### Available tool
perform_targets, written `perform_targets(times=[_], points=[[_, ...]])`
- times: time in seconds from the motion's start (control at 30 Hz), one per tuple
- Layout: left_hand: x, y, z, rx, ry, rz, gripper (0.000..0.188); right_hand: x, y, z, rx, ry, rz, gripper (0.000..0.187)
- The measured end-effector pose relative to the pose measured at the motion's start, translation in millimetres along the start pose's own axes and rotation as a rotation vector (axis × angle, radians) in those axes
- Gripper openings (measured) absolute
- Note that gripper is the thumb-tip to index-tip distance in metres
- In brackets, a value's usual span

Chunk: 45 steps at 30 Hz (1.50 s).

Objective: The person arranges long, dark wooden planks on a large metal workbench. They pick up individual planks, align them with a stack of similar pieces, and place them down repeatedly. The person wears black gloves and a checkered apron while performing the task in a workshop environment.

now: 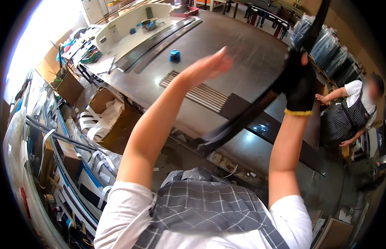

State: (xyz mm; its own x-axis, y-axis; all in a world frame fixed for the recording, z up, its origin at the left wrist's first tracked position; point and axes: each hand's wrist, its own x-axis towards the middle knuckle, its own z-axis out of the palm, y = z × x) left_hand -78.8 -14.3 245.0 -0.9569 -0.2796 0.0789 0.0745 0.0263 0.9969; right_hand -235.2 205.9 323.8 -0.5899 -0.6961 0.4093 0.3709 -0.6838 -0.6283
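At the upper right of the frame, the gloved right hand [300,85] is clenched around a long dark strip [242,120] slanting down toward the centre. The bare left hand [209,66] is released, fingers flat, above the metal table [242,45] near a blue tape roll [174,55].

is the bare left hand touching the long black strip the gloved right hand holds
Apart. The head view shows the left hand raised open over the metal table, with clear table surface between it and the long black strip gripped by the gloved right hand.

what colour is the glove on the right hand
Black with a yellow cuff edge: the glove on the right hand, seen in the head view.
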Motion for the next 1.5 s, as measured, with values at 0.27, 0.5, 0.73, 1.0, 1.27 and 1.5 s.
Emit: perform_targets(times=[0.27,0.5,0.73,1.0,1.27,1.5], points=[[-196.3,-107.1,-113.8,-0.089,-0.004,-0.364,0.085,109.3,111.9,92.2,0.086,-0.064,0.098,0.023],[-276.4,-158.8,-184.4,-0.593,0.032,-0.352,0.091,168.1,240.1,79.9,0.127,0.189,0.255,0.021],[-285.7,-219.6,-218.5,-1.265,0.308,-0.127,0.09,217.8,327.4,48.4,0.116,0.377,0.261,0.019],[-261.1,-201.3,-294.6,-1.355,0.57,-0.132,0.072,246.9,376.2,60.2,-0.079,0.476,0.212,0.02],[-242.1,-191.8,-354.0,-1.103,0.602,-0.142,0.062,282.7,409.7,49.7,0.051,0.411,0.161,0.026],[-205.7,-199.8,-421.1,-1.312,0.492,-0.281,0.041,311.1,446.1,30.2,-0.133,0.809,0.108,0.012]])
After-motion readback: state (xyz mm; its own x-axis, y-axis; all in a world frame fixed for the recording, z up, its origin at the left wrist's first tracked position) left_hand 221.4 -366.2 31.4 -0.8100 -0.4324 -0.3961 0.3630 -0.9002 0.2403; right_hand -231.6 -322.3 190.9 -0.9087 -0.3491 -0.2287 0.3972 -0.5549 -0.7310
